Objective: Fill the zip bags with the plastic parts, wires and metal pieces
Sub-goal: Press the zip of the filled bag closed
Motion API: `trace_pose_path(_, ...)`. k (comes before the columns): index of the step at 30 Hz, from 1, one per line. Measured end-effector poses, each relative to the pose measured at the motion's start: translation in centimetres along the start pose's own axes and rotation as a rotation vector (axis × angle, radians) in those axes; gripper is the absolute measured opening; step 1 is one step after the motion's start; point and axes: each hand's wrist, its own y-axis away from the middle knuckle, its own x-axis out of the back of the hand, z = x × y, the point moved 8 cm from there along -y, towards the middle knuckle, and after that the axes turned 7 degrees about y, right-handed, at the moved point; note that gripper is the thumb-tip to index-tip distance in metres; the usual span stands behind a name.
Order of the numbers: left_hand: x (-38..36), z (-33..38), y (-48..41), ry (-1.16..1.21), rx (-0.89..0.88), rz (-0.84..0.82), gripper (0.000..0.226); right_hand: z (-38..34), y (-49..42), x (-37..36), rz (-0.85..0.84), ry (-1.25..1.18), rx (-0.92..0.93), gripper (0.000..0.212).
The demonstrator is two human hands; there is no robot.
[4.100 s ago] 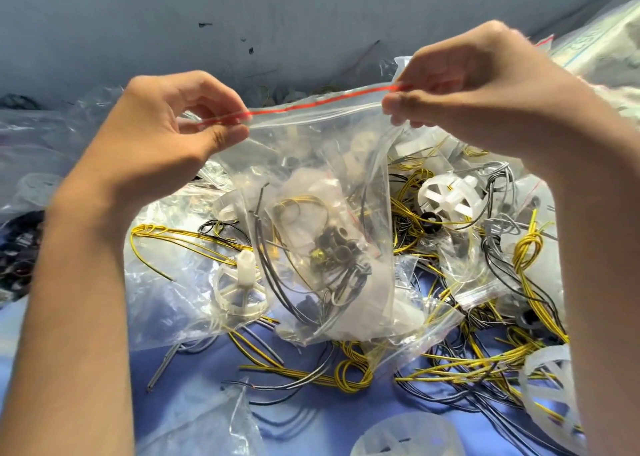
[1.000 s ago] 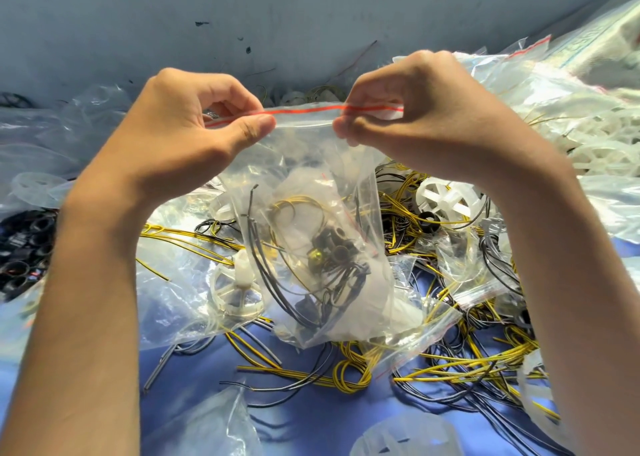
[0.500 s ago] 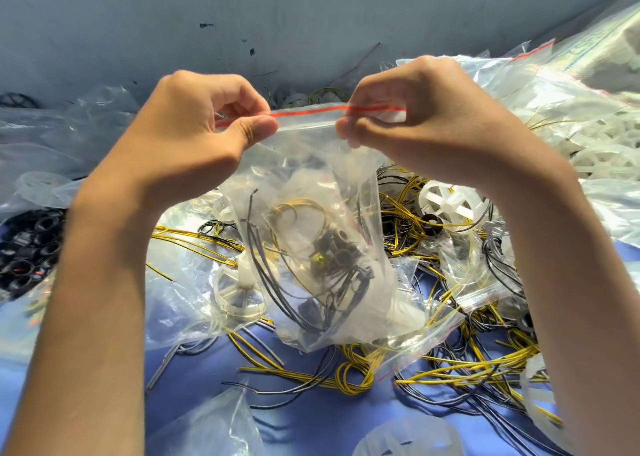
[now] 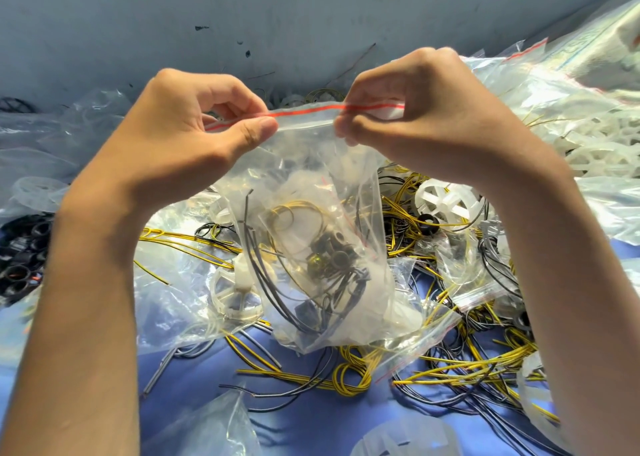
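A clear zip bag [image 4: 349, 192] with a red strip along its top hangs in front of me above the pile. Inside it lie black and yellow wires, dark metal rings and a white plastic part. My left hand [image 4: 180, 144] pinches the left end of the zip strip between thumb and forefinger. My right hand [image 4: 422, 119] pinches the strip close to its right end. The stretch of strip between the two hands is short and taut.
Loose yellow and black wires [image 4: 450, 372] cover the blue surface [image 4: 194, 386]. White plastic wheels [image 4: 446, 202] and empty zip bags [image 4: 173, 299] lie around. Black rings [image 4: 20, 261] sit at the left edge. Filled bags [image 4: 568, 92] pile up at the right. A grey wall [image 4: 277, 15] stands behind.
My right hand has slid left along the zip strip toward my left hand since the oldest frame. Both hands have drifted slightly right in the last second. The bag stays pinched.
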Motion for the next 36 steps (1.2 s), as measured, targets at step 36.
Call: trace_pose_path(36,-0.6,1.7,-0.1,-0.066,-0.092,-0.01,0.011,-0.2,0.1,0.0,-0.015,0.023,0.0,0.019)
